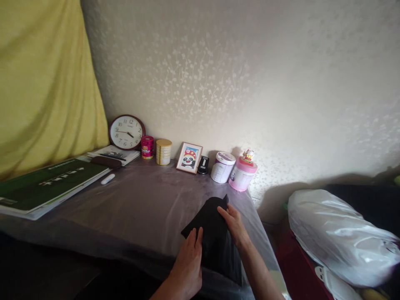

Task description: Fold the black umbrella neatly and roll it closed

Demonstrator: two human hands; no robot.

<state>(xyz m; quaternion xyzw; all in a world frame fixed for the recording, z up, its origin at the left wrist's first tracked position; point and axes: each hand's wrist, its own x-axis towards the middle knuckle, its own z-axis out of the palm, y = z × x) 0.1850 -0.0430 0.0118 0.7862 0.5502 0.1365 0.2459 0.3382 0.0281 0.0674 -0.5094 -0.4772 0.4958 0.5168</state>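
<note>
A black cloth (215, 237), possibly a folded garment or a soft bag, lies over the right front part of the table, and its lower end reaches the table's front edge. Against its left side rests my left hand (189, 262), fingers stretched out and lying on the fabric. My right hand (234, 223) pinches the upper right edge between thumb and fingers, where a small corner of fabric sticks up. The cloth's underside is hidden.
Along the wall stand a clock (127, 132), a pink tin (147, 148), a yellow-lidded can (164, 152), a panda picture frame (189, 157), a white tub (223, 167) and a pink tub (242, 175). Left lies a green book (53, 183). A white plastic bag (340, 237) sits right.
</note>
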